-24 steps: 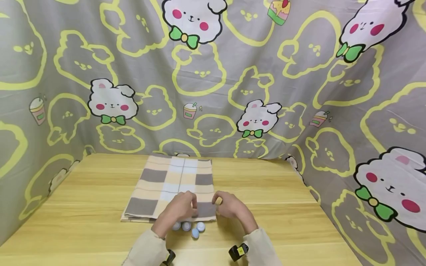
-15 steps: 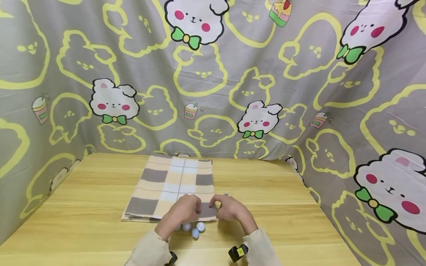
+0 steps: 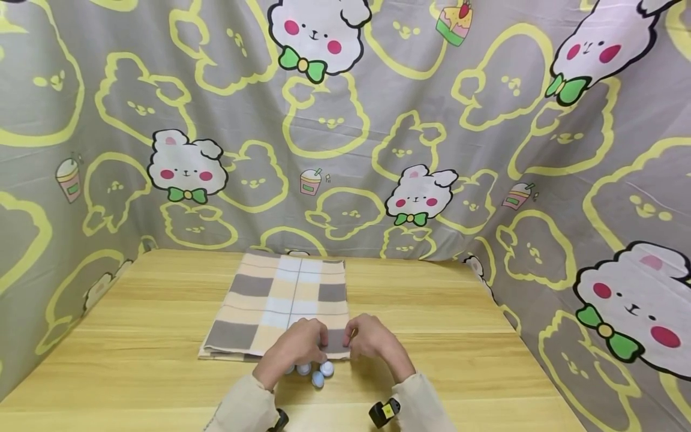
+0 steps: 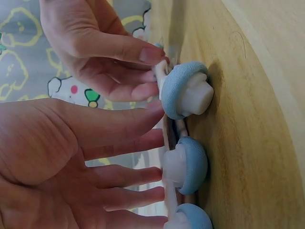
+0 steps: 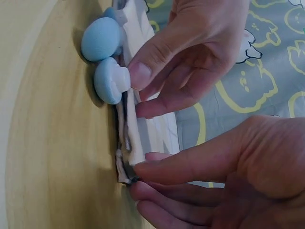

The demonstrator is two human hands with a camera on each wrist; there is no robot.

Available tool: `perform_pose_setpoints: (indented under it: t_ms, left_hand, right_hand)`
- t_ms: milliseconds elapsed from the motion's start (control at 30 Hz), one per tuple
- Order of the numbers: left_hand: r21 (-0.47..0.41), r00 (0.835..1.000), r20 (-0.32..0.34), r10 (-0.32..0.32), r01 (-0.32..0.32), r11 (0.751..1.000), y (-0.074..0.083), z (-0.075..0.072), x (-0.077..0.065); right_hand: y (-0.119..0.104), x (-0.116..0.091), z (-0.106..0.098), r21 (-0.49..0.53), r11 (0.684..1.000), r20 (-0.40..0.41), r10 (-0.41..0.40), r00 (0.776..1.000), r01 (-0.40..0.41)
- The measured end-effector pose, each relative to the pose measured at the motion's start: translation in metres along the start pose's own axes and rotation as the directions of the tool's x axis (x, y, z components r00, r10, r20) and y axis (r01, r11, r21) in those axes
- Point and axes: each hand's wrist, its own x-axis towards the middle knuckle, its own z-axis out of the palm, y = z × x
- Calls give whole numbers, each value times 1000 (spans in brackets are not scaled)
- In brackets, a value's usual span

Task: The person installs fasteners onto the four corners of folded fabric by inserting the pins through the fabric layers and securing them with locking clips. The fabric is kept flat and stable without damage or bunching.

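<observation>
A folded plaid blanket [image 3: 291,300] in beige, grey and white lies on the wooden table. Its near edge sits between both hands. My left hand [image 3: 299,345] rests on that edge, thumb beside a mushroom-shaped clip [image 4: 183,90] with a light blue cap and white stem. In the left wrist view its fingers are spread and fairly straight, tips against the cloth. My right hand [image 3: 372,339] is at the blanket's near right corner, which it pinches between thumb and fingers [image 5: 150,171]. Several such clips lie in front of the edge, one [image 3: 318,379] nearest me; the left hand partly covers others.
The wooden table [image 3: 432,300] extends on both sides of the blanket. A grey curtain [image 3: 345,120] with yellow cartoon outlines and white bunny heads hangs behind it and along both sides. Each wrist carries a black strap camera [image 3: 385,412].
My left hand has shifted slightly right and toward me, its thumb now nearer the clips. My right hand has moved only a little at the corner. The blanket has stayed put.
</observation>
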Motion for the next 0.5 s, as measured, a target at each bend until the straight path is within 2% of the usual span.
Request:
perform_pose_setpoints:
  t_ms: [233,500]
  left_hand:
    - [-22,1000,17,-18,18,1000,2,-1,0]
    - [-50,1000,-22,16,-17,999,2,0,1]
  right_hand:
    - [0,2,1,23,1000,-41,-1,999,2]
    - [1,7,1,35,997,-203,-61,977,69]
